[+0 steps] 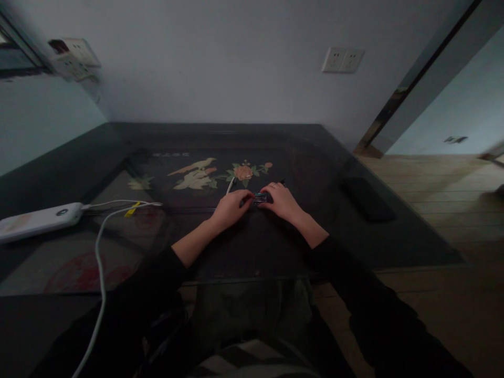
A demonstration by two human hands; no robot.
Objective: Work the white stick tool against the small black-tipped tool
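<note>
Over the middle of the dark table, my left hand (233, 205) and my right hand (282, 202) face each other. Between their fingertips is a small dark object with shiny, bluish bits (260, 198), too small and dim to name. Thumb and fingers of each hand close on one side of it. A short piece of white cable (230, 185) shows just behind my left hand. Beyond the fingers of my right hand, the tip of a small black thing (282, 181) sticks out; the rest of it is hidden.
A white power bank (43, 221) lies at the left, with a white cable (101, 262) running over the table's front edge. To the right rests a flat black rectangular thing (367, 199). The glossy table (244, 257) meets a wall bearing sockets (342, 60).
</note>
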